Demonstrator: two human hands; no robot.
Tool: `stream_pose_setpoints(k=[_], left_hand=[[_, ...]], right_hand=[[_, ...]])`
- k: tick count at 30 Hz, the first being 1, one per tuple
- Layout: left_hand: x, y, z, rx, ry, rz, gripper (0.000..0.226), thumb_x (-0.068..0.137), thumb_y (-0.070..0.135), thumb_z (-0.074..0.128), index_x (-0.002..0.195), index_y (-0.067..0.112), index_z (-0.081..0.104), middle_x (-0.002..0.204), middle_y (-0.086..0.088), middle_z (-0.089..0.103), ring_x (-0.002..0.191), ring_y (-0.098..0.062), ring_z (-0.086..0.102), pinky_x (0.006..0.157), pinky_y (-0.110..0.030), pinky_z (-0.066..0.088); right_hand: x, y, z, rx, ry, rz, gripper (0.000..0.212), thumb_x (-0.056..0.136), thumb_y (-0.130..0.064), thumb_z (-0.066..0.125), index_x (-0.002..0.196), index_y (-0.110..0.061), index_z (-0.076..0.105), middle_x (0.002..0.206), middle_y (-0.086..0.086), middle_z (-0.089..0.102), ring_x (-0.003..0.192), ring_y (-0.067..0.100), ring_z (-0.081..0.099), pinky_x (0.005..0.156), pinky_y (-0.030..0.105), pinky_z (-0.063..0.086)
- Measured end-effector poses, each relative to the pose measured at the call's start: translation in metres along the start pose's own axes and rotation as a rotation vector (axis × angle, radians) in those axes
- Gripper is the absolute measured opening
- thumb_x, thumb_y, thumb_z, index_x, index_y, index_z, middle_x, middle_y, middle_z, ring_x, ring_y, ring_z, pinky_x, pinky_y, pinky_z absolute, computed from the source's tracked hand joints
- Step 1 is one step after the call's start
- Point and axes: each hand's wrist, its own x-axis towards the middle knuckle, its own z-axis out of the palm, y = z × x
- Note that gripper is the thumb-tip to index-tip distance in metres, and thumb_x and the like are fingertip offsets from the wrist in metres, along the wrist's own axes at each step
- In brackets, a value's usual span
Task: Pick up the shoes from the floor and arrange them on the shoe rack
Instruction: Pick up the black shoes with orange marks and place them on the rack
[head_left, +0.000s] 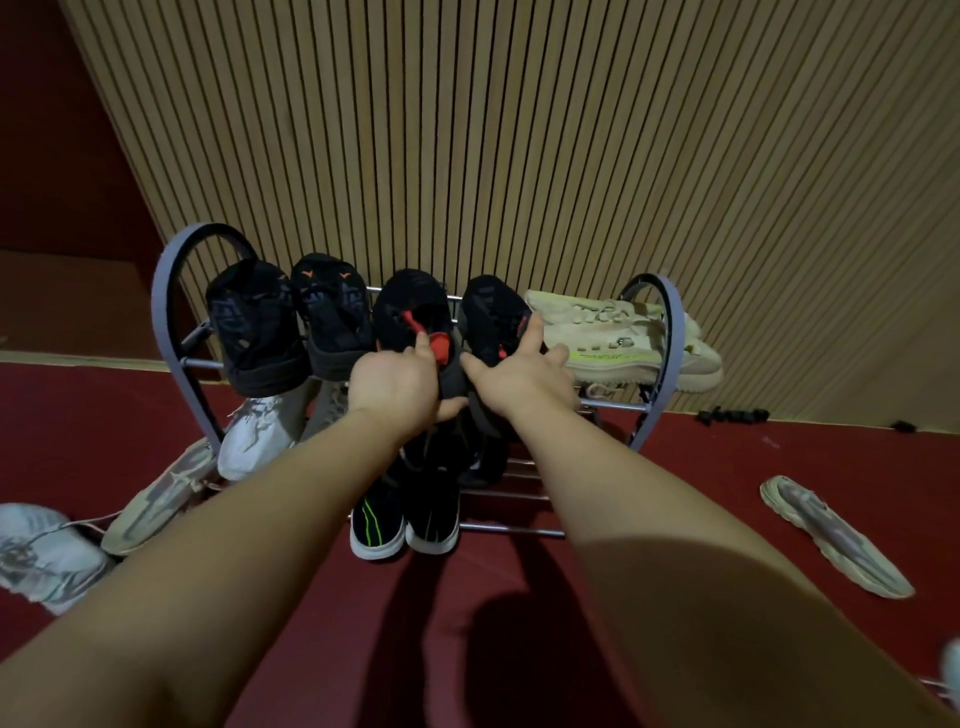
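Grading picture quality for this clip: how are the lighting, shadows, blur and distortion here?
Head view: dim, warm light; the black shoes on the rack lose detail. Head view: arm shadows fall dark on the red floor. Head view: wide-angle lens splays the wall slats; the white shoe at the lower left edge is blurred.

The shoe rack (519, 506) has glossy metal rods (511, 530) and matt grey end arches (161, 306) that look like plastic. The black shoes (410, 306) on it are matt knitted cloth. The cream shoes (613, 332) are a coarser knit over smooth, rubbery-looking soles. The wall (467, 130) is ribbed wood, the floor (675, 467) matt red carpet.
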Motion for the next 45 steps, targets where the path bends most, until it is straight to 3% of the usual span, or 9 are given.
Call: stream_pose_setpoints(k=[3,7,11,20,28,33,37,41,45], left_hand=[[0.006,-0.003,0.002,0.042,0.014,0.039,0.088,0.076,0.075,0.047,0.136,0.011,0.039,0.095,0.0,0.066,0.084,-0.02,0.064,0.06,-0.03,0.04],[0.003,-0.002,0.014,-0.019,0.025,0.078,0.089,0.075,0.073,0.052,0.137,0.011,0.039,0.128,-0.004,0.058,0.115,-0.021,0.057,0.088,-0.033,0.041],[0.003,-0.01,0.015,-0.025,-0.052,0.118,0.098,0.077,0.075,0.044,0.149,0.012,0.022,0.153,-0.006,0.033,0.142,-0.021,0.027,0.114,-0.036,0.021],[0.008,-0.01,0.013,0.015,-0.109,0.108,0.095,0.078,0.074,0.045,0.147,0.013,0.027,0.149,-0.01,0.038,0.137,-0.025,0.036,0.103,-0.036,0.038],[0.011,-0.012,0.015,0.002,-0.112,0.134,0.093,0.077,0.074,0.045,0.146,0.014,0.028,0.149,-0.01,0.037,0.138,-0.025,0.034,0.104,-0.036,0.035],[0.012,-0.017,0.016,-0.044,-0.193,0.175,0.1,0.077,0.074,0.045,0.15,0.013,0.018,0.155,-0.01,0.025,0.144,-0.025,0.02,0.117,-0.036,0.014],[0.011,-0.017,0.013,-0.077,-0.225,0.19,0.102,0.077,0.074,0.045,0.152,0.013,0.011,0.157,-0.011,0.021,0.145,-0.025,0.017,0.117,-0.036,0.01],[0.015,-0.021,0.01,-0.12,-0.334,0.161,0.113,0.075,0.075,0.047,0.149,0.014,-0.014,0.159,-0.012,0.005,0.147,-0.026,0.003,0.119,-0.037,0.001],[0.018,-0.018,0.012,-0.043,-0.372,0.156,0.112,0.076,0.077,0.041,0.149,0.011,-0.013,0.159,-0.015,0.005,0.147,-0.027,0.002,0.119,-0.038,-0.001]], right_hand=[[0.006,0.004,0.0,-0.02,0.009,-0.107,0.099,0.08,-0.07,0.051,0.15,-0.032,-0.008,0.152,0.013,0.016,0.133,0.036,0.029,0.101,0.05,0.035],[0.008,0.03,-0.01,-0.048,-0.162,-0.348,0.115,0.069,-0.07,0.065,0.149,-0.039,-0.012,0.159,0.01,0.003,0.144,0.034,0.011,0.115,0.048,0.02],[0.007,0.055,-0.01,-0.271,-0.214,-0.475,0.125,0.065,-0.065,0.073,0.147,-0.041,-0.018,0.159,0.014,-0.006,0.147,0.032,0.0,0.116,0.045,0.009],[0.038,0.037,-0.024,-0.17,-0.195,-0.602,0.105,0.078,-0.051,0.066,0.148,-0.042,-0.012,0.155,0.005,0.028,0.133,0.033,0.029,0.108,0.039,0.029],[0.051,0.046,-0.001,-0.13,-0.138,-0.617,0.097,0.079,-0.054,0.061,0.147,-0.045,-0.008,0.159,0.002,0.017,0.137,0.032,0.023,0.11,0.043,0.027],[0.05,0.043,0.005,-0.232,-0.122,-0.615,0.09,0.082,-0.055,0.055,0.149,-0.043,-0.004,0.161,0.002,0.008,0.138,0.032,0.02,0.111,0.041,0.022],[0.048,0.046,0.001,-0.303,-0.132,-0.611,0.093,0.081,-0.068,0.051,0.15,-0.04,-0.006,0.161,0.002,-0.001,0.144,0.03,0.01,0.115,0.043,0.013],[0.043,0.046,0.005,-0.29,-0.122,-0.57,0.1,0.08,-0.072,0.049,0.149,-0.035,-0.013,0.16,0.009,-0.013,0.147,0.027,-0.01,0.118,0.041,-0.005],[0.044,0.045,0.009,-0.288,-0.169,-0.498,0.1,0.079,-0.073,0.048,0.149,-0.036,-0.014,0.16,0.007,-0.011,0.148,0.027,-0.008,0.118,0.044,-0.005]])
